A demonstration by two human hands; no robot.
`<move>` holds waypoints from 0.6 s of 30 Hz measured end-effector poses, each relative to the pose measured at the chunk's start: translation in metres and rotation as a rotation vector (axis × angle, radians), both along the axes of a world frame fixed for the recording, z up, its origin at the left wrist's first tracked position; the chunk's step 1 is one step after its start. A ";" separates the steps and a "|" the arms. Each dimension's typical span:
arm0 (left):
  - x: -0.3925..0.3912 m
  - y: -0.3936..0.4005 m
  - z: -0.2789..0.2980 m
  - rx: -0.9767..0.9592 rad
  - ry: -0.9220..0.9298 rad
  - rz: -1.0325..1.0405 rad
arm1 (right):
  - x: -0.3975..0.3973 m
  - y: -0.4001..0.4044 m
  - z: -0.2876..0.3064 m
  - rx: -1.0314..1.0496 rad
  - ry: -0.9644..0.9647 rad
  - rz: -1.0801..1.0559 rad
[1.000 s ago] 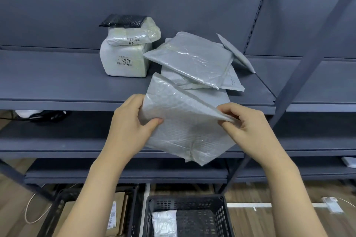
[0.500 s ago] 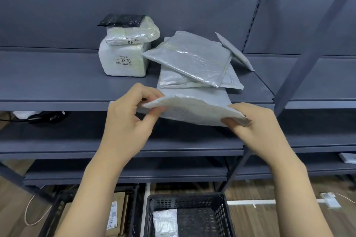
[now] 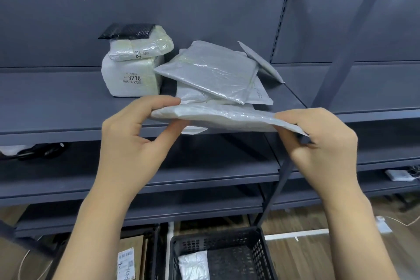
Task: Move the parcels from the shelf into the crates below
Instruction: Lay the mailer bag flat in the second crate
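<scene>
The left hand [image 3: 129,143] pinches the left edge of a flat grey plastic mailer parcel [image 3: 218,118]; the right hand [image 3: 318,143] pinches its right corner. The parcel is held nearly level, just in front of the dark grey metal shelf [image 3: 56,98]. Far on the shelf sit a white wrapped block parcel [image 3: 131,79] and stacked grey mailers [image 3: 211,70]. Below, near, a black perforated plastic crate [image 3: 227,248] holds 1 white bag [image 3: 193,266].
</scene>
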State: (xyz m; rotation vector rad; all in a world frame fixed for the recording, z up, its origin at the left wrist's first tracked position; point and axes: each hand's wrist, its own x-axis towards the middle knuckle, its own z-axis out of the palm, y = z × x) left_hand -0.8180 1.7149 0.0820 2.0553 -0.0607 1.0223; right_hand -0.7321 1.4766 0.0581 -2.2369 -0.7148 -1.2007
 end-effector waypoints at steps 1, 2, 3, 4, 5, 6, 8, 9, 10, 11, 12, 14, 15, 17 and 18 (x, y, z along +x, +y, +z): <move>0.001 0.000 0.000 0.001 0.005 -0.001 | -0.001 0.000 -0.001 0.014 -0.015 -0.003; 0.001 0.001 -0.001 0.016 0.006 -0.016 | -0.001 0.000 -0.002 0.032 -0.026 0.000; 0.001 0.003 -0.002 0.041 0.011 -0.056 | -0.001 0.000 -0.003 0.055 -0.040 0.006; 0.001 0.006 -0.004 0.067 0.027 -0.119 | 0.000 0.000 -0.005 0.080 -0.065 0.015; 0.001 0.009 -0.005 0.081 0.060 -0.200 | 0.000 0.000 -0.006 0.108 -0.104 0.026; 0.001 0.012 -0.006 0.074 0.102 -0.279 | 0.000 0.000 -0.007 0.135 -0.149 0.036; 0.004 0.018 -0.011 -0.018 0.180 -0.404 | 0.001 0.002 -0.009 0.167 -0.215 0.036; 0.006 0.021 -0.015 -0.080 0.201 -0.441 | 0.001 0.004 -0.011 0.174 -0.230 0.033; 0.009 0.025 -0.020 -0.126 0.212 -0.449 | 0.001 0.006 -0.015 0.173 -0.238 0.029; 0.010 0.026 -0.023 -0.159 0.224 -0.434 | 0.001 0.008 -0.019 0.169 -0.244 0.019; 0.011 0.028 -0.027 -0.184 0.242 -0.411 | 0.002 0.010 -0.024 0.163 -0.249 0.006; 0.011 0.024 -0.029 -0.275 0.290 -0.366 | 0.002 0.013 -0.033 0.153 -0.256 -0.014; 0.011 0.020 -0.028 -0.359 0.309 -0.352 | 0.002 0.013 -0.037 0.149 -0.257 -0.021; 0.011 0.014 -0.023 -0.566 0.336 -0.320 | 0.003 0.014 -0.043 0.143 -0.250 -0.034; 0.012 0.013 -0.022 -0.655 0.368 -0.303 | 0.004 0.015 -0.046 0.144 -0.244 -0.038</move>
